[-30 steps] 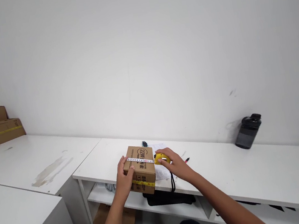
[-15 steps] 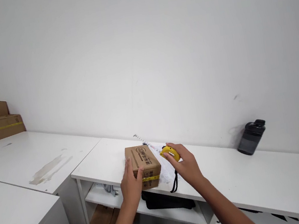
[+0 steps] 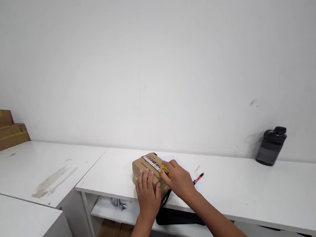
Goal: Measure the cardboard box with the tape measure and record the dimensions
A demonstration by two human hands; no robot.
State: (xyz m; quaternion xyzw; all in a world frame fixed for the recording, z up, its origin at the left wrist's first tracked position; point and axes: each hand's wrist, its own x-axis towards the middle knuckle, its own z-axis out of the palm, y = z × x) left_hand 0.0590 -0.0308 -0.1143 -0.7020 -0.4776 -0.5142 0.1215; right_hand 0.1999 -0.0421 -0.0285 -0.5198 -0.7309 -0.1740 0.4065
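A small brown cardboard box (image 3: 138,165) with dark printing sits near the front edge of the white desk. My left hand (image 3: 147,189) holds it at the near side, fingers over the top edge and thumb set apart to the right. In my right hand (image 3: 177,176) is a yellow tape measure (image 3: 164,170), gripped against the box's right end. Its white blade (image 3: 151,162) lies across the box top, its end at the far left edge. A black wrist strap (image 3: 166,199) hangs below the tape measure. My hands cover much of the box's near and right sides.
A paper sheet (image 3: 180,162) and a red-and-black pen (image 3: 198,178) lie right of the box. A dark bottle (image 3: 272,147) stands farther right by the wall. Cartons (image 3: 3,138) are stacked far left. The shelf below holds a cable (image 3: 117,202) and a black item (image 3: 177,217).
The box has turned. My right hand has moved left and down, bringing the tape from above the desk onto the box top. My left hand has shifted onto the near side. The pen now shows.
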